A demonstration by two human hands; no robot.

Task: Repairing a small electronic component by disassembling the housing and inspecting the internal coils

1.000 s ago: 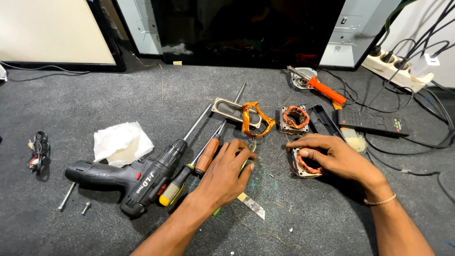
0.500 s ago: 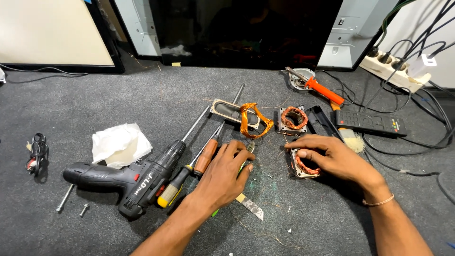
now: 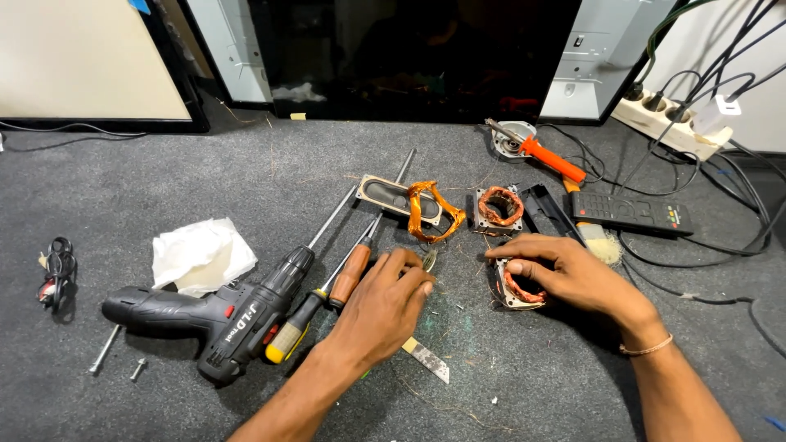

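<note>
My right hand (image 3: 573, 274) rests on the grey carpet and grips a small motor stator (image 3: 514, 290) with copper windings, fingers curled over its top. My left hand (image 3: 381, 304) lies to its left, thumb and forefinger pinched on a small metal piece (image 3: 428, 260); what it is stays too small to tell. Beyond the hands lie a loose orange copper coil (image 3: 434, 213) and a second wound stator (image 3: 499, 206). A flat metal blade (image 3: 427, 360) pokes out from under my left wrist.
A black cordless drill (image 3: 213, 315), two screwdrivers (image 3: 348, 274) and a white cloth (image 3: 201, 254) lie left. A remote control (image 3: 634, 214), an orange-handled tool (image 3: 553, 160), a power strip (image 3: 679, 123) with cables lie right. Two screws (image 3: 115, 360) and a cable bundle (image 3: 56, 274) sit far left.
Both hands stay almost where they were. My left fingertips have closed in slightly toward the small metal piece; the right hand keeps its hold on the stator.
</note>
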